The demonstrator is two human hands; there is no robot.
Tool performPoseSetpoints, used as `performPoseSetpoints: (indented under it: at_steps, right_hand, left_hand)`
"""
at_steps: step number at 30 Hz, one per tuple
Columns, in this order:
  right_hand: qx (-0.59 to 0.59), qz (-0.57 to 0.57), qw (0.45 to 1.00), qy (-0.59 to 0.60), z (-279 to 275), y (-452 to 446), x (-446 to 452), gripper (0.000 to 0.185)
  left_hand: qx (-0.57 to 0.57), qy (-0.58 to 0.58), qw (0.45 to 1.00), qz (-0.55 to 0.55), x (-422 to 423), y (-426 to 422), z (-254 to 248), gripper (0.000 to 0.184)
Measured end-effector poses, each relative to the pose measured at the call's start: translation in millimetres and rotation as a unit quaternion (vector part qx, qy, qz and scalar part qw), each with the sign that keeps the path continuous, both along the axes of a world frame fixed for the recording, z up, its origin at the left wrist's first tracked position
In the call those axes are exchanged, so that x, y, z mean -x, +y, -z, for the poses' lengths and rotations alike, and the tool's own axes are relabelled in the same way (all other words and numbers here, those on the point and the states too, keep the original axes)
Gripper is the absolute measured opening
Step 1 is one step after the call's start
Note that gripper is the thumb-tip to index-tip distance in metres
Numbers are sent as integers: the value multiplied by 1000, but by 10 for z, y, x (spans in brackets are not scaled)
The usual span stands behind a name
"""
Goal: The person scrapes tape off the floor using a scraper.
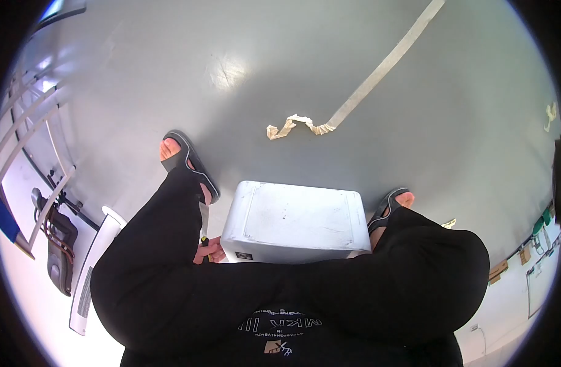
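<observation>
In the lower middle of the frame, a white box (297, 217) stands on the grey floor (378, 147), between the person's legs in black trousers (152, 229). The left hand (210, 251) is at the box's lower-left corner, fingers closed around the yellow-and-black handle of a tool (204, 226), whose blade points up the frame beside the box. Whether the fingers also touch the box cannot be told. The right hand is out of view, so its grip cannot be told.

Dark sandals (196, 171) are on both feet, one on each side of the box. A strip of tape (384, 67) runs from the top edge, right of centre, to a crumpled end above the box. White lettering (285, 323) marks the black top at the bottom centre. A long white unit (94, 275) leans at the lower left.
</observation>
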State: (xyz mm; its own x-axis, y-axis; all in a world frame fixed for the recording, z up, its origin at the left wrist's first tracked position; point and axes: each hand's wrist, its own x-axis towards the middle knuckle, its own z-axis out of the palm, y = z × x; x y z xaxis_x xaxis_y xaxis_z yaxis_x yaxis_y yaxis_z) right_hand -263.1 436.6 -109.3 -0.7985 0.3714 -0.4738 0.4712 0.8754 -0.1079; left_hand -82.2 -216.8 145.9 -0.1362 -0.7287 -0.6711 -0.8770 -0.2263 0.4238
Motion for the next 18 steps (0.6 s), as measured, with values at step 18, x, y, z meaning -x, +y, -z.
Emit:
performPoseSetpoints:
  at_steps: [18]
  right_hand:
    - [109, 43, 986, 118, -862, -246, 51, 34]
  left_hand:
    - [101, 132, 981, 104, 130, -215, -952, 26]
